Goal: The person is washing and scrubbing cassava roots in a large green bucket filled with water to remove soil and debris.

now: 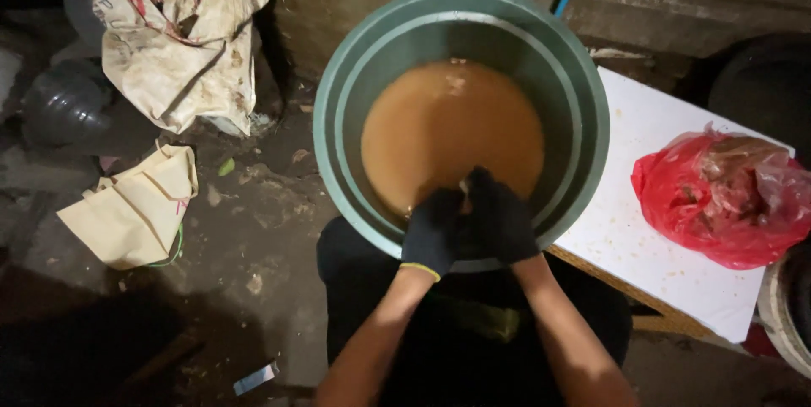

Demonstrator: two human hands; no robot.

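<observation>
Gloved left hand (433,231) – right hand (498,217) pressed together over basin (583,111)

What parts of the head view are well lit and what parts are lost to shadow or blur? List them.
Head view: the green basin, its brown liquid and the white board are brightly lit; the red bag shows glare; the lower left floor sinks into shadow; the gloved left hand and right hand read as dark, detail-poor shapes.

white board (642,230) under red bag (726,200)
</observation>
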